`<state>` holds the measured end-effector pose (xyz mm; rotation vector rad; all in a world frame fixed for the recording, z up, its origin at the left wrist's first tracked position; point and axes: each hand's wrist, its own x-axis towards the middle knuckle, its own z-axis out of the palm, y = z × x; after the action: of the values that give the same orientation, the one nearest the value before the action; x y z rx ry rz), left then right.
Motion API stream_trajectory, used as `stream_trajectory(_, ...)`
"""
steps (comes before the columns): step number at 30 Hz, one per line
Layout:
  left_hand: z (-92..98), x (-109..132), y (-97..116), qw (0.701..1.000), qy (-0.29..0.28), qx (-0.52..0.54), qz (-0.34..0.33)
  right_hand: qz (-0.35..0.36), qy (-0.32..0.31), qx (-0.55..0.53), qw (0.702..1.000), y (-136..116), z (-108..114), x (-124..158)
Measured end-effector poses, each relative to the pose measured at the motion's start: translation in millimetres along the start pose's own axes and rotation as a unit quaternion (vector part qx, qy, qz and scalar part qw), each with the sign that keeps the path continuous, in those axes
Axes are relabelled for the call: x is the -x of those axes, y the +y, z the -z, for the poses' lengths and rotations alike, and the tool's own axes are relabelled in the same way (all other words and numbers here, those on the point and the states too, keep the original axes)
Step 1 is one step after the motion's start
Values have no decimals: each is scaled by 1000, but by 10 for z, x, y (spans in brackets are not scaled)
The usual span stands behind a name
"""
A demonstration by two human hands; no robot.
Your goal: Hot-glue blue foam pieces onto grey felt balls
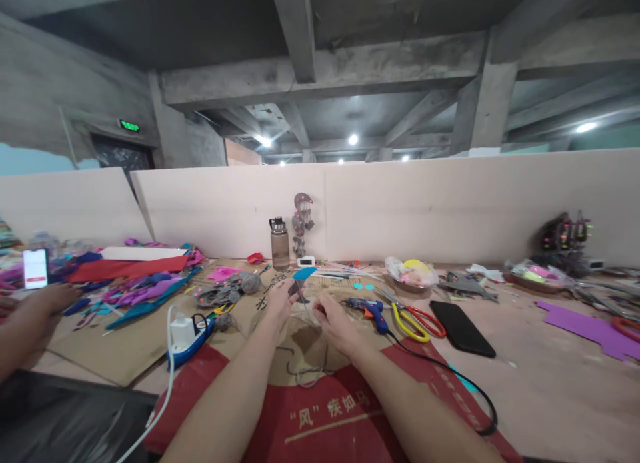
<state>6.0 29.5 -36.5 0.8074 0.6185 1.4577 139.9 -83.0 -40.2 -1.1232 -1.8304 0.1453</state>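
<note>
My left hand [281, 304] is closed around a small curved piece, partly bare blue [304, 273] and partly covered in grey at the lower end. To its right, my right hand [334, 321] has its fingers pinched together on a strand of grey yarn. More of this grey yarn [307, 371] trails in loose loops over the printed cardboard [327, 409] beneath my hands. A blue glue gun [376, 314] lies just right of my right hand, its black cord curving toward me.
Yellow-handled scissors [411, 324], red-handled scissors [431, 319] and a black phone [463, 328] lie to the right. At left are a blue power strip [189, 344], felt scraps [143, 268] and another person's hand [47, 303]. A bottle [280, 244] stands at the back by a hanging grey ornament [301, 221].
</note>
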Motion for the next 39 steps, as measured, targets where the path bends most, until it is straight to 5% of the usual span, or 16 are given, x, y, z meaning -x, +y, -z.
stream_trajectory(9, 64, -28, 87, 999, 34, 16, 8, 55, -117, -26, 991, -263, 113, 31)
stream_trajectory(14, 51, -26, 95, 999, 41, 19, 16, -69, 17, 51, 996, -183, 340, -62)
stream_trajectory(16, 48, -24, 97, 999, 37, 18, 15, -169, 54, 162, 971, -55, 451, -75)
stream_trajectory(20, 41, -15, 115, 999, 42, 25, 6, -317, 0, 367, 875, 194, 648, 2)
stream_trajectory(23, 28, -11, 143, 998, 52, 33, -3, -351, -69, 398, 845, 297, 705, 85)
stream_trajectory(28, 8, 2, 194, 997, 64, 45, -19, -404, -42, 421, 811, 390, 658, 125)
stream_trajectory(39, 11, 11, 244, 994, 86, 48, -39, -406, -53, 294, 863, 573, 758, 55)
